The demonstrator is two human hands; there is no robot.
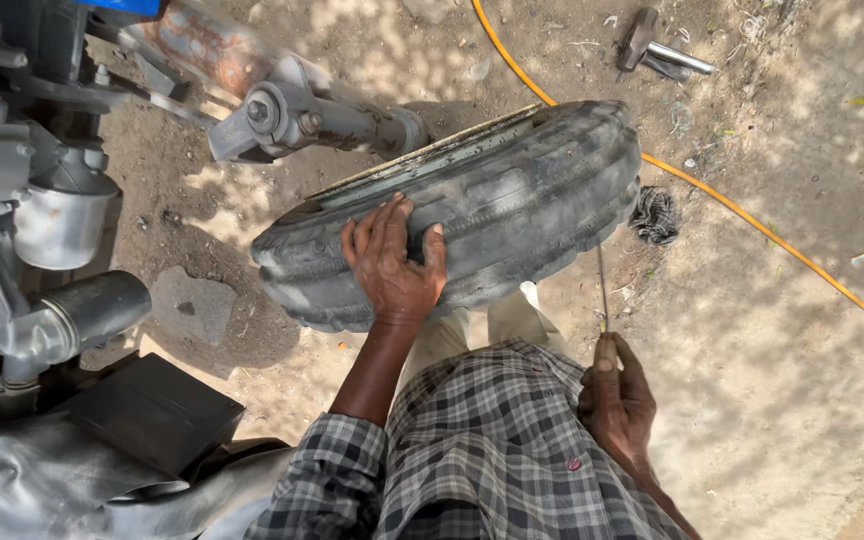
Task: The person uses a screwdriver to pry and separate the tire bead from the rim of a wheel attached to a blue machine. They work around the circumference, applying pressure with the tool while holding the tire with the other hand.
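Observation:
A black ribbed tyre (pixel 512 200) on its rim stands upright on the dirt in front of me, leaning a little. My left hand (pixel 392 262) lies flat on the tyre's tread, fingers spread over the top. At my right side, my right hand (pixel 614 400) is closed around a thin metal rod (pixel 602 290) that points up toward the tyre's lower right edge. My checked shirt fills the bottom of the view.
Grey tractor parts and an axle hub (pixel 282 115) fill the left side. A yellow hose (pixel 752 220) runs across the dirt from top centre to the right edge. A hammer (pixel 652 50) lies at the top. A dark rag (pixel 655 215) lies beside the tyre.

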